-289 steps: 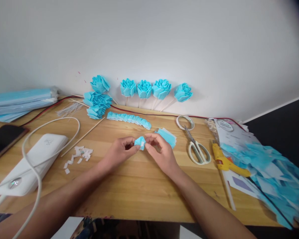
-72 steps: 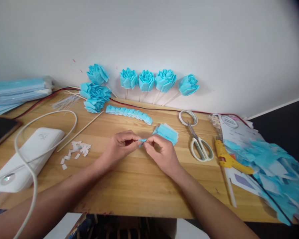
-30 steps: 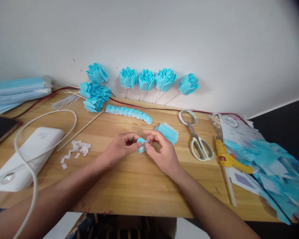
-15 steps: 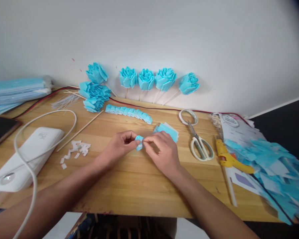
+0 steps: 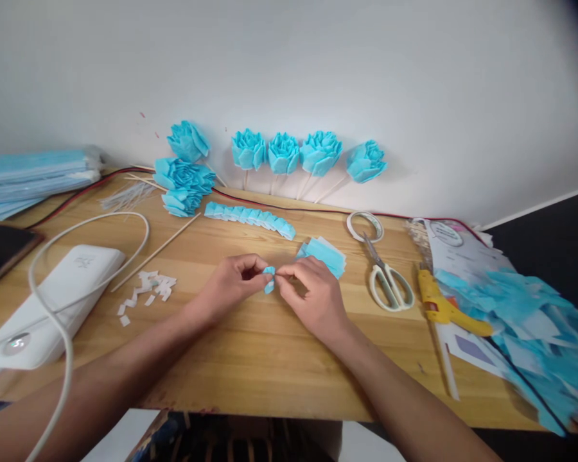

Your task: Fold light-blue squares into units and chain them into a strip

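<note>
Over the middle of the wooden table (image 5: 250, 359), my left hand (image 5: 228, 287) and my right hand (image 5: 313, 296) meet fingertip to fingertip. Both pinch a small folded blue paper piece (image 5: 268, 280), most of it hidden by the fingers. Just behind my right hand lies a small stack of blue paper pieces (image 5: 324, 254). A row of folded blue pieces (image 5: 250, 219) stretches across the table farther back. Several finished blue paper flowers (image 5: 283, 153) on sticks lean against the white wall.
White scissors (image 5: 388, 280) and a tape roll (image 5: 364, 224) lie to the right, then a yellow glue gun (image 5: 443, 308) and a heap of blue scraps (image 5: 520, 321). At left are a white power bank (image 5: 62, 289) with cable, white paper bits (image 5: 147, 292), a skewer (image 5: 154, 253) and a phone (image 5: 2, 250).
Over the last second my fingers have closed tighter round the blue piece, so less of it shows. Both hands stay in the same spot.
</note>
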### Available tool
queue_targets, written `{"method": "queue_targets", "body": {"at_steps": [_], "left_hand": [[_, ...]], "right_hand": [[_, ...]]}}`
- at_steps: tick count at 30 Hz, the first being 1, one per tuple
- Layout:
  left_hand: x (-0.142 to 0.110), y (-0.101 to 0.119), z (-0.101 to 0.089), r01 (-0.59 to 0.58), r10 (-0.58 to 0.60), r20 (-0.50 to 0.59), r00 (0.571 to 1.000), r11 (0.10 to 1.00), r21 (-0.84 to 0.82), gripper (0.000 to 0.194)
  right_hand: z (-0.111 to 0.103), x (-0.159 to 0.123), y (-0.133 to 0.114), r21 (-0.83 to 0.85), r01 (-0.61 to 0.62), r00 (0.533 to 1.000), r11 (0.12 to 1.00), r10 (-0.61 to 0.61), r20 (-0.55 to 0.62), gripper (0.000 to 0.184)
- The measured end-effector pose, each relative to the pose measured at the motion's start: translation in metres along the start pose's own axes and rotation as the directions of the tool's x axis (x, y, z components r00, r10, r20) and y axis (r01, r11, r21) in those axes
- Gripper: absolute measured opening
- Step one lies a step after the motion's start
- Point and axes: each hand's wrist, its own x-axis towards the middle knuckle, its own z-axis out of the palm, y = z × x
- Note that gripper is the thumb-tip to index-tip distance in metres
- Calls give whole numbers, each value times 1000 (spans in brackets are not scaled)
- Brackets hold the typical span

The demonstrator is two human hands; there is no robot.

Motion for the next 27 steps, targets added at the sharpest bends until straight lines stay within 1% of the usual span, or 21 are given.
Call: {"method": "queue_targets", "body": {"at_steps": [11,18,23,27], "left_hand": [[0,0,-2,-5,6,11,1000,1000,-8,19],[0,0,-1,2,-2,-2,1000,1000,-8,21],[0,2,-2,5,-5,5,1000,1000,-6,21],[-1,2,-2,6,-6,5,1000,1000,7,22]], "right_hand": [[-1,0,-2,106,-46,999,993,46,6,13],[-1,1,-1,124,-51,999,991,49,22,14],[-1,1,0,143,-49,999,989,48,13,10],[-1,1,-1,145,-66,998,987,65,7,15]]}}
